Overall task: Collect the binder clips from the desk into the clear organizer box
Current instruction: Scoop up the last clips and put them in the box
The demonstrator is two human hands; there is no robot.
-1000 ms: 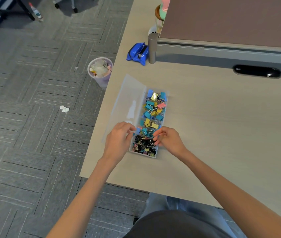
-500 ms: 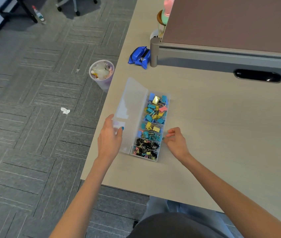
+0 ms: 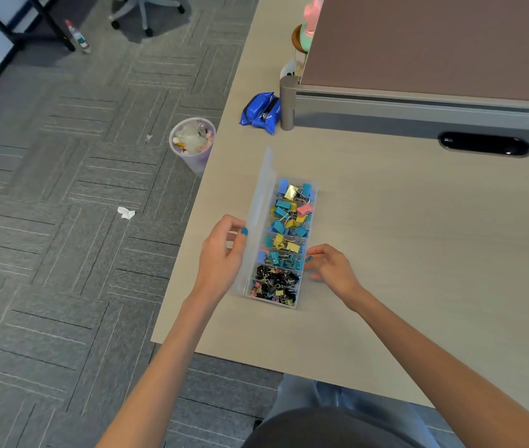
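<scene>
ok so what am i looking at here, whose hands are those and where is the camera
There is no machine here: a person wears a wide-angle camera on the head, so this picture looks down at their own arms. The left hand grips the clear hinged lid, which stands tilted up. The right hand is at the right wall of the clear organizer box; whether it grips I cannot tell. The box lies on a pale desk, its compartments full of binder clips: blue, yellow and pink at the far end, small black ones nearest. A blue packet lies farther back by a grey partition post; a waste bin stands on the carpet beside the desk.
</scene>
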